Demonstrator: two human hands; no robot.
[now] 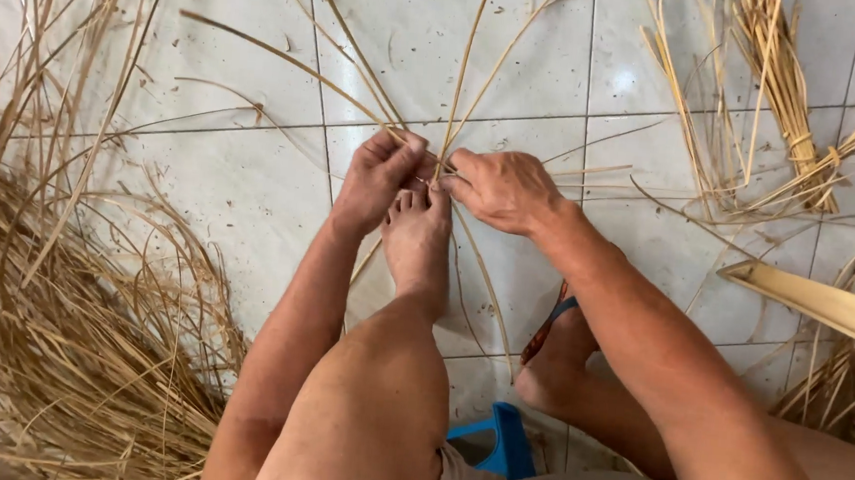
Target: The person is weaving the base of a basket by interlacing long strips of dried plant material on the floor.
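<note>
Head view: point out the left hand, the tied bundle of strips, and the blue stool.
left hand (376,181): head view, back of the hand.
tied bundle of strips (802,126): head view, stalks just above the tie.
blue stool (509,441): head view, visible edge beneath the legs.

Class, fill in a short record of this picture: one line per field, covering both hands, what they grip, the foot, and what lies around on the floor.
Left hand: pinches thin straw-coloured strips where they cross
Right hand: grips the same strips from the other side
Bare foot: toes at the crossing, between the hands
Floor: pale tiles
Left side: big loose pile of fibres
Top right: tied bundle
Under the person: blue stool
</note>
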